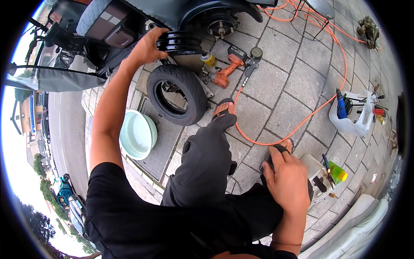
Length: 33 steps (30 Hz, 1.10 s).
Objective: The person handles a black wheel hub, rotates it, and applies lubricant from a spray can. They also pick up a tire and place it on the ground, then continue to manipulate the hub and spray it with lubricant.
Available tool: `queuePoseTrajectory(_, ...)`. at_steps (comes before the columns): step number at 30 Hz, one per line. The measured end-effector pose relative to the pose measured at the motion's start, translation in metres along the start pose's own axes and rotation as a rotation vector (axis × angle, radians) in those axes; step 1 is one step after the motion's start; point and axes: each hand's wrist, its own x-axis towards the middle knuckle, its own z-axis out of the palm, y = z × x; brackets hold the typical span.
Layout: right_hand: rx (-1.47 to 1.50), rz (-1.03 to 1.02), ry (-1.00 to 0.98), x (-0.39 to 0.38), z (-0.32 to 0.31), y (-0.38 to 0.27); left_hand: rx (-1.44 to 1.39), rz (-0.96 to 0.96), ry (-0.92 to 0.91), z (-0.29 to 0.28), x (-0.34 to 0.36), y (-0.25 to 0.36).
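My left hand (147, 46) is closed on the left edge of a black wheel rim (180, 42), held at the upper middle beside the scooter. Below the rim a black rubber tire (194, 97) stands tilted, with its centre hole showing. My right hand (288, 179) hangs over my right leg, thumb and fingers a little apart, and nothing shows in it. A wheel hub with studs (221, 29) sits bare under the dark fender. Next to the tire lie an orange impact wrench (230, 69), an air inflator gun with gauge (253, 62) and a yellow spray can (208, 58).
A pale green basin (138, 134) of water stands left of the tire. An orange air hose (297, 127) loops over the paving. At right are a cut white jug (351, 114) holding tools and a tool-filled container (312, 168). A stool (320, 7) stands at top right.
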Motion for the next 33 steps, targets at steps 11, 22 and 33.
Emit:
queuePoseTrajectory(11, 0.007, -0.047, -0.092, 0.024, 0.003, -0.012, 0.071, -0.193, -0.048, 0.059, -0.002, -0.070)
queuePoseTrajectory(22, -0.020, -0.039, -0.131, 0.033, 0.007, -0.019, 0.186, -0.315, -0.087, 0.096, 0.011, -0.082)
queuePoseTrajectory(33, 0.003, -0.020, -0.195, 0.041, 0.005, -0.018, 0.194, -0.363, -0.160, 0.149, 0.026, -0.097)
